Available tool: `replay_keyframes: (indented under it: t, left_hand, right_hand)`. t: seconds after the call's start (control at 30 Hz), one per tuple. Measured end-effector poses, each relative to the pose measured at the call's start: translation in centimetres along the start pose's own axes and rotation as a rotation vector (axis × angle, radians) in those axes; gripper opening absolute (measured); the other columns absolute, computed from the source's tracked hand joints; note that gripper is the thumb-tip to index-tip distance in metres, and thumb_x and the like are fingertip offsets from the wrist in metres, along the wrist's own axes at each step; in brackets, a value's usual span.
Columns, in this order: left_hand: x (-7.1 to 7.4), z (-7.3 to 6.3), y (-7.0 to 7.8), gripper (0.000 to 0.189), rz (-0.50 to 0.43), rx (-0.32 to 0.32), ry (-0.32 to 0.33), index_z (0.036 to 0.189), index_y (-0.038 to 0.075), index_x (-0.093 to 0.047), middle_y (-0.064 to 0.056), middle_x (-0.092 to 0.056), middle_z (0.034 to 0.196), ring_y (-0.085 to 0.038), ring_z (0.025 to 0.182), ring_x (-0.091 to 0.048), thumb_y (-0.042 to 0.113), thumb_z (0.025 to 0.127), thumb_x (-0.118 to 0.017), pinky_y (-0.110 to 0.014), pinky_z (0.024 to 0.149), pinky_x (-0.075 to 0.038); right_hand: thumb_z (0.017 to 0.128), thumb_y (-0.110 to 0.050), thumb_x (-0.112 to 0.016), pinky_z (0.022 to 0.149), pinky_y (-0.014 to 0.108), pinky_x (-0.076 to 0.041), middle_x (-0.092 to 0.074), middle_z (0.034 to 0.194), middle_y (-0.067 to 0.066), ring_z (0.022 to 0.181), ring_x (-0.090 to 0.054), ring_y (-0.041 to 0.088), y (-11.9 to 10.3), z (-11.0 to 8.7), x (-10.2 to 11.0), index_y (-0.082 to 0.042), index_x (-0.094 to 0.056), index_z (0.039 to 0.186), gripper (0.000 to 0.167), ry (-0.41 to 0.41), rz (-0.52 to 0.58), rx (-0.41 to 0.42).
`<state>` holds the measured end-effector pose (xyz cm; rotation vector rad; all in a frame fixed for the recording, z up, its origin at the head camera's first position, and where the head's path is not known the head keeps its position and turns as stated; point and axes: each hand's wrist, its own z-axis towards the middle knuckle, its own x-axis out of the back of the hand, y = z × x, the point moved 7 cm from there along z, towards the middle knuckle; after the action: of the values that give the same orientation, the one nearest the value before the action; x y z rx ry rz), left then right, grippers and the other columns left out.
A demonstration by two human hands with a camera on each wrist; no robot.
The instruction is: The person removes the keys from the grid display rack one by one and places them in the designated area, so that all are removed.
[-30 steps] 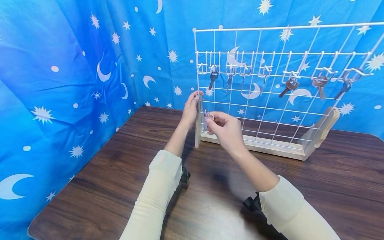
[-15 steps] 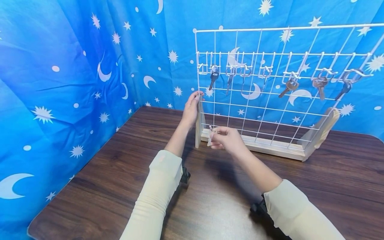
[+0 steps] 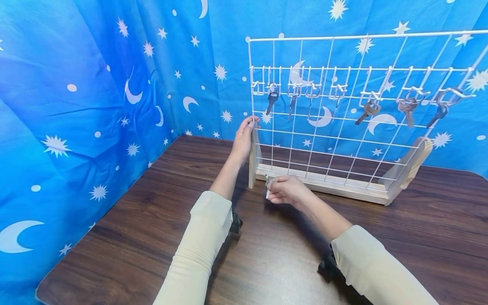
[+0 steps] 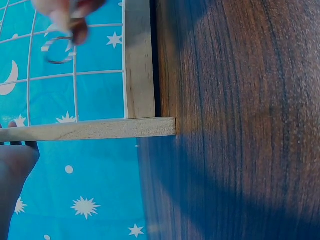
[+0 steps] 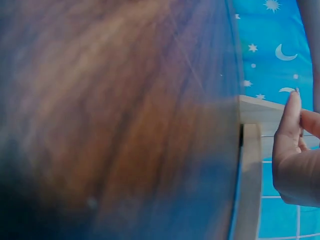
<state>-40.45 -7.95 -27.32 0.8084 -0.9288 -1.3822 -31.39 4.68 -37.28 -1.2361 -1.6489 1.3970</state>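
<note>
My left hand (image 3: pixel 242 140) grips the upright wooden side post (image 3: pixel 252 167) of a white wire grid rack (image 3: pixel 328 137). In the left wrist view, its fingertips show past the far side of that post. Low in front of the rack's left end, my right hand (image 3: pixel 287 190) pinches a small silver key (image 3: pixel 268 191) between thumb and fingers. The key's split ring (image 4: pixel 60 51) dangles beside the fingers in the left wrist view, blurred. The right wrist view shows the right hand from the side, with the key mostly hidden.
Several keys hang by rings from white hooks along the grid, among them a dark key (image 3: pixel 272 101) and a brass key (image 3: pixel 369 111). The leftmost hook (image 3: pixel 258 87) bears no key. A wooden base bar (image 3: pixel 343 188) rests on the dark wooden table (image 3: pixel 152 237), before a blue star-patterned cloth (image 3: pixel 95 106).
My right hand has come down from in front of the grid's lower left toward the table, still holding the key. The left hand stays on the post.
</note>
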Motion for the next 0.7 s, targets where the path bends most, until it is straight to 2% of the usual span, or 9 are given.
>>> replay_keyframes:
  t: [0.27, 0.3, 0.47, 0.53, 0.7]
  left_hand:
    - [-0.1, 0.0, -0.2, 0.033, -0.011, 0.022, 0.034, 0.124, 0.003, -0.050, -0.013, -0.053, 0.127, -0.019, 0.110, -0.051, 0.013, 0.101, -0.030, -0.029, 0.094, -0.038]
    - [-0.1, -0.2, 0.2, 0.032, -0.010, 0.030, 0.037, 0.124, 0.002, -0.050, -0.013, -0.053, 0.127, -0.019, 0.110, -0.051, 0.013, 0.101, -0.030, -0.029, 0.094, -0.037]
    - [-0.1, -0.3, 0.2, 0.033, -0.006, 0.056, 0.024, 0.126, 0.005, -0.050, -0.009, -0.053, 0.128, -0.019, 0.112, -0.050, 0.014, 0.101, -0.029, -0.030, 0.096, -0.037]
    - [0.0, 0.0, -0.2, 0.033, -0.006, 0.049, 0.020, 0.126, 0.006, -0.049, -0.008, -0.053, 0.128, -0.019, 0.112, -0.050, 0.014, 0.101, -0.029, -0.029, 0.095, -0.037]
    - [0.1, 0.1, -0.2, 0.033, -0.008, 0.022, 0.026, 0.125, 0.005, -0.050, -0.008, -0.054, 0.127, -0.018, 0.111, -0.051, 0.014, 0.101, -0.030, -0.028, 0.094, -0.038]
  right_hand:
    - [0.086, 0.003, -0.053, 0.058, 0.025, -0.054, -0.059, 0.064, 0.008, 0.055, -0.061, 0.013, 2.3, 1.3, 0.2, 0.015, -0.052, 0.108, 0.025, 0.039, -0.024, -0.088]
    - [0.087, 0.003, -0.053, 0.058, 0.025, -0.054, -0.060, 0.064, 0.007, 0.055, -0.061, 0.013, 2.5, 1.5, 0.2, 0.014, -0.052, 0.108, 0.024, 0.044, -0.034, -0.095]
    - [0.086, 0.003, -0.053, 0.056, 0.024, -0.053, -0.061, 0.060, 0.007, 0.052, -0.060, 0.011, 2.9, 1.8, -0.1, 0.013, -0.053, 0.104, 0.021, 0.042, -0.056, -0.104]
    - [0.086, 0.003, -0.053, 0.055, 0.024, -0.053, -0.061, 0.061, 0.007, 0.051, -0.060, 0.011, 3.0, 1.8, -0.3, 0.013, -0.053, 0.103, 0.019, 0.038, -0.058, -0.108]
    - [0.087, 0.004, -0.052, 0.054, 0.024, -0.053, -0.060, 0.062, 0.008, 0.051, -0.060, 0.011, 3.2, 1.8, -0.7, 0.012, -0.052, 0.103, 0.018, 0.039, -0.087, -0.137]
